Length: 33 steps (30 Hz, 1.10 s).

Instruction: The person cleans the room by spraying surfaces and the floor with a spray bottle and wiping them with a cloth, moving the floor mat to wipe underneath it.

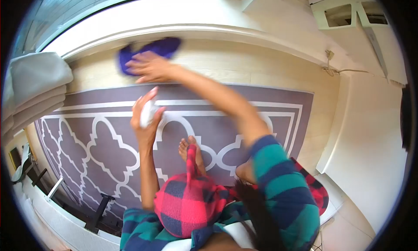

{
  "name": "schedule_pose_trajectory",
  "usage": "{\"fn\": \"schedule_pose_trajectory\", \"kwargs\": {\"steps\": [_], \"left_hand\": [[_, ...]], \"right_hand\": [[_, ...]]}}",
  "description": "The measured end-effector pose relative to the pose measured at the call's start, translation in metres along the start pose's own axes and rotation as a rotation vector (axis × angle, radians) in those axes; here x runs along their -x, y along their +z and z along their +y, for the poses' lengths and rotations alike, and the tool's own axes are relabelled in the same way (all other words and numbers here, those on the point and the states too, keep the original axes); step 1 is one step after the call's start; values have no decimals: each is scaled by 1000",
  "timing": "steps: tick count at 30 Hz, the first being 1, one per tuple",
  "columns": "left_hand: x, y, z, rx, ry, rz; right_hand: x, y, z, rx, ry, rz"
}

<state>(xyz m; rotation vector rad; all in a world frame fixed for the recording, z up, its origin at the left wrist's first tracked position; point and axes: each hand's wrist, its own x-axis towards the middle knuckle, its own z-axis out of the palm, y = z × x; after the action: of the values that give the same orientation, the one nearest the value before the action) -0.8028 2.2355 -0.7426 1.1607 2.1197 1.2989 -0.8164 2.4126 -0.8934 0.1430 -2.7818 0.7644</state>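
My right hand (151, 67) reaches across to the upper left and presses on a purple cloth (162, 46). The cloth lies bunched on the pale floor strip beside the wall's base. Motion blurs both the hand and the cloth. Just below, over the patterned rug, my left hand (148, 116) is closed around a white object (147, 115), perhaps a small bottle. Fingers hide much of it, so its kind is unclear. My bare foot (193, 153) rests on the rug below my hands.
A grey rug (115, 153) with white lattice covers the floor. Folded grey fabric (41, 83) hangs at the left. A window (87, 11) is above the ledge. A cable (348, 70) and plug are at the right wall. Dark metal legs (102, 209) stand at lower left.
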Motion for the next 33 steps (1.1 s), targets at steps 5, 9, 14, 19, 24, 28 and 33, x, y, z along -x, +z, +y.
{"fn": "schedule_pose_trajectory", "kwargs": {"steps": [5,9,14,19,24,28,33], "left_hand": [[28,-3,-16,239,-103,260],[37,-10,-35,156,-3,232],[40,-7,-33,118,-17,306],[28,2,-24,143,-128,250],[-20,37,11,-4,142,-71],[-44,55,59,-86,214,-261],[-52,92,77,171,190,-215]], "right_hand": [[-15,36,6,-77,45,96],[219,-87,30,18,451,113],[550,-177,62,623,1059,530],[391,-101,37,645,1113,148],[150,-25,-37,82,268,184],[193,-62,11,45,182,104],[485,-208,83,329,852,105]]}}
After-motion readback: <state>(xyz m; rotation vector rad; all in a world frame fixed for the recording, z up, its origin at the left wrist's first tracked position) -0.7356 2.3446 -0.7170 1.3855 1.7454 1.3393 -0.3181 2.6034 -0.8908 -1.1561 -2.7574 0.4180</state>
